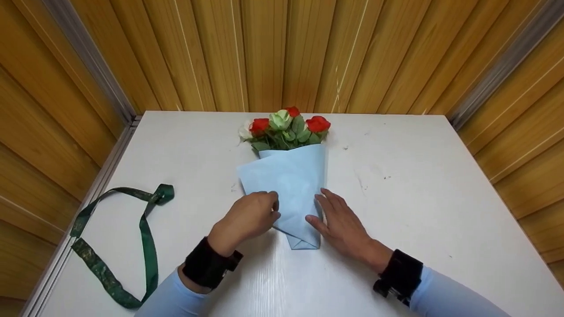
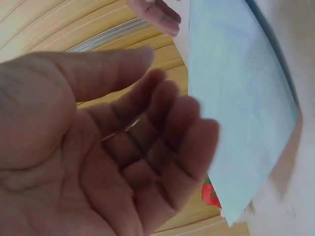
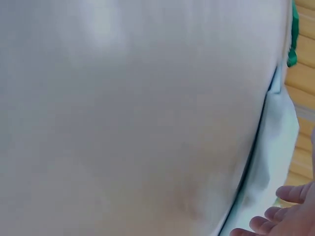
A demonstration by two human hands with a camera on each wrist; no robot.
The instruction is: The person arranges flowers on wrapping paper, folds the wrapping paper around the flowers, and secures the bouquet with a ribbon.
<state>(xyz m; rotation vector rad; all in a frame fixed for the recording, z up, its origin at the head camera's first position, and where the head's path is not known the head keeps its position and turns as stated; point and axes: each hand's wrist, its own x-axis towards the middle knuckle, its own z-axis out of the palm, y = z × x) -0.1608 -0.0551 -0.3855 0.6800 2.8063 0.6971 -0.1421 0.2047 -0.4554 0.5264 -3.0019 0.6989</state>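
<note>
A bouquet of red and pale roses point(image 1: 280, 121) with green leaves lies on the table, wrapped in light blue paper point(image 1: 291, 174). The paper's folded lower end points toward me. Over the wrapper's left side is my left hand point(image 1: 246, 215); the left wrist view shows its fingers loosely bent with nothing between them, apart from the blue paper point(image 2: 236, 98). Along the wrapper's right edge my right hand point(image 1: 343, 224) rests with fingers spread, touching or just beside the paper. Only part of that right hand point(image 3: 290, 216) shows in the right wrist view.
A dark green ribbon point(image 1: 150, 246) lies in a loose loop at the table's left, near the metal rail along that edge. The white tabletop point(image 1: 418, 198) extends to the right. Wood-patterned panels point(image 1: 304, 53) stand behind and at both sides.
</note>
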